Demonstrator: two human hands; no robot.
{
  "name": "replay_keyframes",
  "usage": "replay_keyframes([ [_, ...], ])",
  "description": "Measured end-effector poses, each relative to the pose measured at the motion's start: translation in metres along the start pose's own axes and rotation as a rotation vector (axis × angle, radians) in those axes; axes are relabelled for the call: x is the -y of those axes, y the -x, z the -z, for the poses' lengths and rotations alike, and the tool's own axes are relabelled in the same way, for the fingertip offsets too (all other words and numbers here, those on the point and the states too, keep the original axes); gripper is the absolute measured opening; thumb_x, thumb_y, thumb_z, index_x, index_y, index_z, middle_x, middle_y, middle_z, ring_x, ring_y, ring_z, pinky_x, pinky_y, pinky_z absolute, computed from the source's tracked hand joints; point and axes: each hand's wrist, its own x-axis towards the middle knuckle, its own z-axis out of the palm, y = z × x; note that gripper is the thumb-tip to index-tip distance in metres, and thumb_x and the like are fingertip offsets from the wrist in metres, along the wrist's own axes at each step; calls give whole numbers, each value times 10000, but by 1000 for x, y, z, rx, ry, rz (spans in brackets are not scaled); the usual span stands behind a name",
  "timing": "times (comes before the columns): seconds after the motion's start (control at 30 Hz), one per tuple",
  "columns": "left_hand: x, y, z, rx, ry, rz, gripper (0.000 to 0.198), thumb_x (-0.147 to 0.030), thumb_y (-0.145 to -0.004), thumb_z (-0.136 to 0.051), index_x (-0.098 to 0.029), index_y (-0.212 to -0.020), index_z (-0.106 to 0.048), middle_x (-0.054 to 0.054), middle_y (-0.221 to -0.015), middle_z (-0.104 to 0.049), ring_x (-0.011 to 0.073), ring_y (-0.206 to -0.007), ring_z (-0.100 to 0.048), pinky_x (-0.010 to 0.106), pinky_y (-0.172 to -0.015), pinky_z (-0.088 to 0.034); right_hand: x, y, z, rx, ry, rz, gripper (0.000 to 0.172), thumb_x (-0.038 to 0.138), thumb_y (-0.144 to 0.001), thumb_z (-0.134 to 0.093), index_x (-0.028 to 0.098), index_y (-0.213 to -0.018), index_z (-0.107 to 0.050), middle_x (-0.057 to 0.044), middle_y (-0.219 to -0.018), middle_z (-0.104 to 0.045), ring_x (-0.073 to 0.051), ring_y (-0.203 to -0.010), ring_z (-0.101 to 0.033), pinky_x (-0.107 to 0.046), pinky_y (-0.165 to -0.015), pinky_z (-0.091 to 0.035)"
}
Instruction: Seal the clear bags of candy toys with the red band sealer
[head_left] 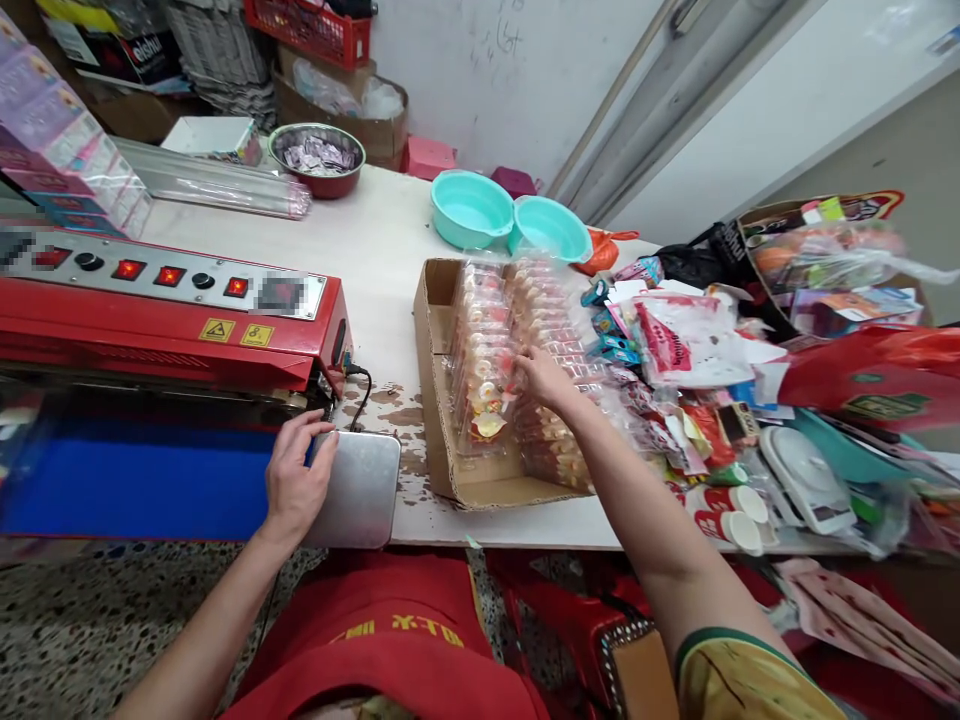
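Note:
My left hand point(294, 474) rests on the edge of a grey metal plate point(361, 490) at the end of a red sealing machine point(172, 320), fingers curled over the plate's left edge by the blue belt point(135, 478). My right hand point(541, 377) reaches into a shallow cardboard tray point(442, 420) and touches stacked clear packets of sweets point(487, 350); its fingers are bent onto a packet, and a firm grip does not show.
Two teal basins point(471, 208) stand at the back of the white table point(375, 250). A metal bowl of wrappers point(316, 158) sits far left. A heap of packets, paper cups point(724, 512) and a white scale point(806, 480) crowds the right side.

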Motion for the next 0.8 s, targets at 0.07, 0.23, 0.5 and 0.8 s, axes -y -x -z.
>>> replay_keyframes([
  [0.07, -2, 3, -3, 29, 5, 13, 153, -315, -877, -545, -202, -929, -636, 82, -1127, -627, 211, -1078, -590, 373, -968, -454, 1, 5, 4, 8, -71, 19, 118, 195, -695, -769, 154, -768, -685, -145, -1045, -624, -272, -984, -584, -363, -847, -457],
  [0.23, -18, 2, -14, 114, 117, 38, 148, -310, -879, -542, -203, -920, -636, 78, -1139, -623, 206, -1083, -586, 372, -940, -474, 28, 49, 49, -243, -611, 126, 194, 361, -755, -738, 206, -663, -668, -90, -1192, -653, -259, -1056, -627, -401, -890, -493],
  [0.5, -113, -50, -16, 409, 792, 131, 618, -403, -752, -718, -219, -1304, -509, 117, -1296, -580, 230, -1130, -588, 358, -935, -499, 113, 92, 141, -427, -787, 254, 57, 341, -789, -728, 296, -781, -762, -32, -865, -757, -224, -850, -715, -377, -805, -565],
  [0.8, -89, -44, -4, 224, 1025, 735, 343, -438, -596, -812, -141, -752, -738, 52, -738, -709, 142, -634, -618, 241, -580, -481, 177, 51, 59, -40, -1325, 10, 194, 378, -603, -844, 223, -687, -762, -49, -749, -755, -213, -699, -703, -354, -696, -576],
])
